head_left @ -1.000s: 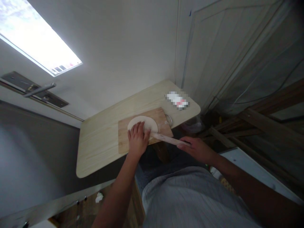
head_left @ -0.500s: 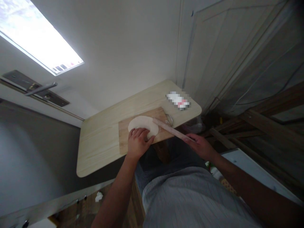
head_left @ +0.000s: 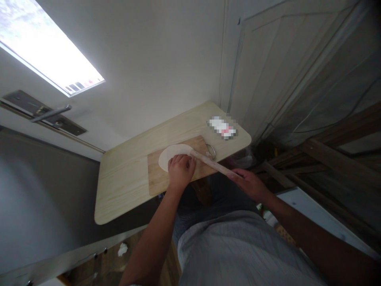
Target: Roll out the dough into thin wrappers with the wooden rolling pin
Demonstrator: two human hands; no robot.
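Observation:
A flat round of pale dough (head_left: 167, 157) lies on a wooden cutting board (head_left: 154, 182). My left hand (head_left: 181, 169) is over the dough's near right part, fingers curled together at its edge. The fingertips are partly hidden, but they seem to grip the dough. My right hand (head_left: 250, 184) is closed around the near end of a floured rolling pin (head_left: 216, 165). The pin slants up and left across the board, its far end at the dough's right edge, close to my left thumb.
The board rests on a light wooden table (head_left: 119, 186) with rounded corners. A blurred-out white object (head_left: 222, 127) sits at its far right. A metal ring handle (head_left: 211, 151) sticks out from the board. Behind the table stands a pale door with a metal handle (head_left: 52, 113).
My left hand has slid right along the dough towards the pin, and its spread fingers have curled in. The rolling pin and my right hand have hardly moved.

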